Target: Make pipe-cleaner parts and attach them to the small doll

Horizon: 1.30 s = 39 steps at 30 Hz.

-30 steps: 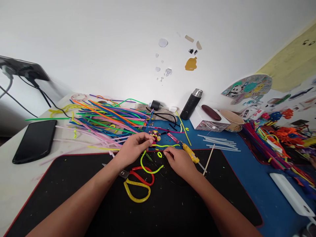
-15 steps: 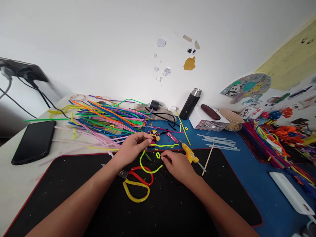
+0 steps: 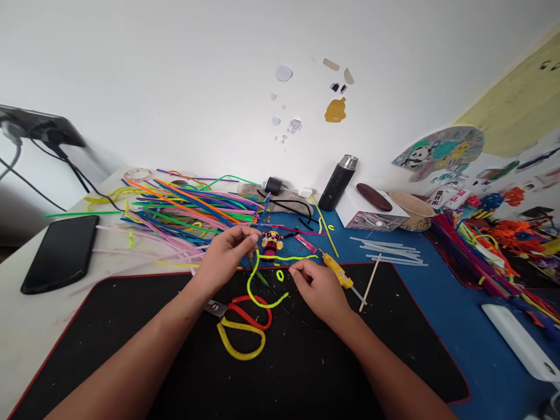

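My left hand (image 3: 230, 254) is closed in a pinch at the upper end of a curved yellow-green pipe cleaner (image 3: 254, 291), whose lower part bends over the black mat. My right hand (image 3: 317, 286) is also pinched; whatever is between its fingertips is too small to make out. Just left of those fingertips is a small yellow-green loop (image 3: 280, 275). Between and beyond both hands lies a small striped pipe-cleaner figure (image 3: 272, 242) in dark red, black and yellow. Another yellow-green strip (image 3: 293, 258) stretches across its lower end. Scissors (image 3: 242, 329) with red and yellow handles rest nearer to me.
A yellow glue gun (image 3: 336, 270) and a wooden stick (image 3: 371, 283) lie right of my right hand. Many coloured pipe cleaners (image 3: 188, 207) are heaped at the back left, near a phone (image 3: 60, 254). A black flask (image 3: 338, 184) and a box (image 3: 371, 213) stand by the wall.
My left hand has drawn back to the left, uncovering more of the striped figure and the pipe cleaner's upper end. My right hand has shifted slightly right, away from the loop.
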Motion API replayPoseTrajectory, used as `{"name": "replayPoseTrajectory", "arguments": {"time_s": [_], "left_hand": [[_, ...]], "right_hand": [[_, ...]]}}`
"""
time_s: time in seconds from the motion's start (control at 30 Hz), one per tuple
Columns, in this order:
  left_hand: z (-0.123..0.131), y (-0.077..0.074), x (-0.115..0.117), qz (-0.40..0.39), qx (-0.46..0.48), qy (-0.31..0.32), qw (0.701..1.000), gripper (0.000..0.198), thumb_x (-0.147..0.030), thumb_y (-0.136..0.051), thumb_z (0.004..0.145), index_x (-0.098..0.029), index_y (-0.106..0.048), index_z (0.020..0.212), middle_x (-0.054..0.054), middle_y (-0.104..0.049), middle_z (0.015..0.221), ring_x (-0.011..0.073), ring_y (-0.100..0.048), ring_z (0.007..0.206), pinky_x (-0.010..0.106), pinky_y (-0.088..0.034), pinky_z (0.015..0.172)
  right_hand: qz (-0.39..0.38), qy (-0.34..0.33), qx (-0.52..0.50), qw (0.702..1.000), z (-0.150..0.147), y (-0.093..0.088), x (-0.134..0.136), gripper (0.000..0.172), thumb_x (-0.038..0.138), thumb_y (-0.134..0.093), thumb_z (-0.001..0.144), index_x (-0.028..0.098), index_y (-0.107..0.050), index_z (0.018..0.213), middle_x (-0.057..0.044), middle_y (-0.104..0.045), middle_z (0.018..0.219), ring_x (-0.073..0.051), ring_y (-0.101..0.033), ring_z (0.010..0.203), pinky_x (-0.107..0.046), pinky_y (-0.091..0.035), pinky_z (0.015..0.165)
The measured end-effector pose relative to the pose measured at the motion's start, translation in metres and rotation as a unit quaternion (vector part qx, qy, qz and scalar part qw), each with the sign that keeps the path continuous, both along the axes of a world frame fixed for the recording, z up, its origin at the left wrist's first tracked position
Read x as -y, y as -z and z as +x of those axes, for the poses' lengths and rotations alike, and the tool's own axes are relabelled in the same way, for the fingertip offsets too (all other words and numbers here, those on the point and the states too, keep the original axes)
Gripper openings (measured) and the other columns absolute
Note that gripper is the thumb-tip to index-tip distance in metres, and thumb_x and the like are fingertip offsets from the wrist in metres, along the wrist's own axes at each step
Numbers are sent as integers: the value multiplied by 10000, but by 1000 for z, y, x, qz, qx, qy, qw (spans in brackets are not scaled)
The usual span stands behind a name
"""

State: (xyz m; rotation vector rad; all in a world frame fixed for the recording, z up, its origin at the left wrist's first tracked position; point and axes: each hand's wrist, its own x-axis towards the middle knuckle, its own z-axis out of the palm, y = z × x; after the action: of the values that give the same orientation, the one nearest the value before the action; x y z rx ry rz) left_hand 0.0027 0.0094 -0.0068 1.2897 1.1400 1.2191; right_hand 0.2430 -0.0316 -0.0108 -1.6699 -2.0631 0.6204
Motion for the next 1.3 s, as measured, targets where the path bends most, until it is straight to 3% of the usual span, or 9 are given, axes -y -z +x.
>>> {"name": "replayPoseTrajectory", "arguments": {"time_s": [0.3,0.97,1.2,1.3], "left_hand": [[-1,4,-1,3,9,-3,1000,358,-554,-745,875,-199,-718,913,-9,-631,732,158,-573,672,292,-480,691],[-1,2,0,6,7,-9,1000,375,-556,-743,873,-190,-736,958,-2,-641,737,160,-579,667,288,-481,670],[-2,4,-2,3,16,-15,1000,380,-562,-755,865,-195,-738,962,-4,-642,746,156,-575,671,282,-480,673],[-2,4,-1,0,19,-10,1000,365,-548,-770,857,-193,-735,936,-4,-640,747,154,-571,678,275,-476,666]], "right_hand": [[-11,7,-104,994,-1,-5,6,263,379,-547,984,216,-675,822,33,-545,593,-149,-505,543,-271,-342,563],[-39,4,-148,988,-5,-4,14,270,388,-524,972,218,-607,779,38,-495,598,-154,-479,557,-281,-328,564],[-11,15,-159,987,-3,-6,12,341,398,-501,975,232,-474,679,37,-436,600,-150,-436,563,-283,-312,562],[-28,32,-200,979,-3,-6,10,308,389,-525,962,227,-529,700,44,-425,601,-140,-403,549,-274,-309,547]]}}
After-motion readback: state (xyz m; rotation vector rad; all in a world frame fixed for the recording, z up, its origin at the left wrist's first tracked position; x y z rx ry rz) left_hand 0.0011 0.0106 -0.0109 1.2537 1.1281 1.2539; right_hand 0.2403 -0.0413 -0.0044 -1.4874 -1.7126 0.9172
